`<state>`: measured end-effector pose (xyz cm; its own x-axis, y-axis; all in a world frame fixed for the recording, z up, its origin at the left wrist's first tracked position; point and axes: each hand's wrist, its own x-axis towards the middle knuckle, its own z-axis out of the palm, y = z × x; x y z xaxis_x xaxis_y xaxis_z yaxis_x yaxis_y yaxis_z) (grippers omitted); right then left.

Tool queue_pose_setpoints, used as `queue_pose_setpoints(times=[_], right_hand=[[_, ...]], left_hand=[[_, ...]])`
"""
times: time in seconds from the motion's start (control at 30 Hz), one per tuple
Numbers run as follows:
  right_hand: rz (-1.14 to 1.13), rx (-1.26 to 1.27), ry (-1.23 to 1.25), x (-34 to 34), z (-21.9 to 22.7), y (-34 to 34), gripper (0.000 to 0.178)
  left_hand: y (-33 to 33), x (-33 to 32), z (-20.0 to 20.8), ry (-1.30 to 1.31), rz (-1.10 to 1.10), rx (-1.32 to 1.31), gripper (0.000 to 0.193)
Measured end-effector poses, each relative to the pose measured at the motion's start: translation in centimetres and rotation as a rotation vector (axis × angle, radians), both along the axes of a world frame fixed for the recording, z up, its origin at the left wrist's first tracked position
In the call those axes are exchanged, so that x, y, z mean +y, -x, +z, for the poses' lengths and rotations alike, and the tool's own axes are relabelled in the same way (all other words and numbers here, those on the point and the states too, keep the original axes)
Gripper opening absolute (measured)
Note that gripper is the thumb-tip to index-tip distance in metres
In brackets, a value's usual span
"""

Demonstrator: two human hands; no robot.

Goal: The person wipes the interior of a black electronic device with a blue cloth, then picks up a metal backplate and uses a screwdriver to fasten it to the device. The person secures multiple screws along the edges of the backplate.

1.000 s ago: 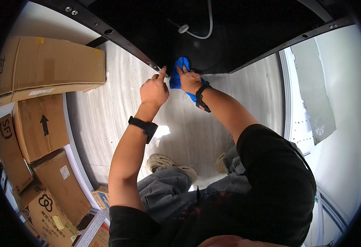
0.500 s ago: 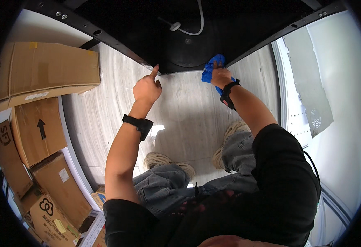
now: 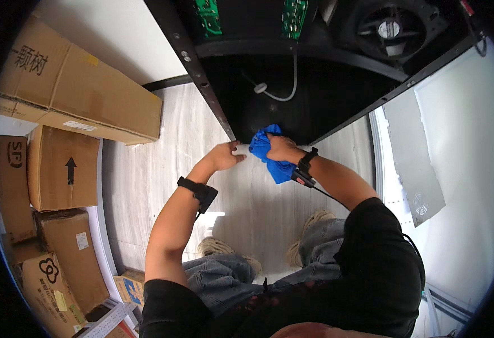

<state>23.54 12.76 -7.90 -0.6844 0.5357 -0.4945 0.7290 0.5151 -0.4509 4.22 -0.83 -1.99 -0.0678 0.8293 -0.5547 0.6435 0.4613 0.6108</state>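
Observation:
A blue cloth [image 3: 280, 170] is bunched in my right hand [image 3: 283, 149], which presses it at the bottom front edge of a black cabinet [image 3: 326, 107]. Its lower end hangs loose toward my wrist. My left hand [image 3: 224, 158] is by the cabinet's front left corner, thumb and forefinger apart, with nothing visible in it. The fingertips lie close to the corner; whether they touch it is hard to tell. Inside the cabinet are a grey cable [image 3: 295, 73] with a round white end piece, green circuit boards [image 3: 295, 19] and a black fan [image 3: 390, 29].
Cardboard boxes [image 3: 66, 169] are stacked on the left, some on a white rack [image 3: 109, 321]. A grey perforated panel [image 3: 413, 169] leans at the white wall on the right. My shoes [image 3: 216, 246] stand on the pale wood-look floor [image 3: 247, 197].
The view has shifted, showing more of the cabinet's inside. My right hand has moved left along the edge with the cloth. My left forefinger, stretched out before, is now more bent.

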Motion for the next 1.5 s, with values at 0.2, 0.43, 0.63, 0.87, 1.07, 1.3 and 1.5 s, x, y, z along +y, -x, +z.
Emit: queue_pose_setpoints(times=[0.2,0.43,0.63,0.87,1.07,1.3,1.5], right_hand=[[0.362,0.318,-0.094,-1.9,18.4,-0.9,0.085],[0.439,0.541,-0.401,-3.2,29.5,-3.8,0.101],[0.293,0.992,-0.684,-3.7,31.7,-5.9,0.088],[0.105,0.694,-1.047,-0.5,31.4,-10.2,0.087],[0.208,0.619,-1.021,-0.3,30.3,-8.2,0.088],[0.260,0.712,-0.966,-2.4,31.7,-1.6,0.084],[0.159,0.775,-0.923,-3.6,34.2,-0.7,0.085]], left_hand=[[-2.0,-0.9,9.3,-0.257,-0.036,-0.496,0.102],[-4.8,-1.1,20.0,-0.567,-0.090,-0.561,0.051],[-5.2,-0.9,29.3,-0.672,-0.286,-0.052,0.038],[-4.8,0.5,29.7,-1.226,-0.083,0.518,0.049],[-5.3,1.0,28.6,-1.235,0.025,0.575,0.068],[-4.3,1.2,29.6,-1.240,0.026,0.429,0.070],[-2.3,0.7,33.3,-1.293,-0.038,0.376,0.066]])
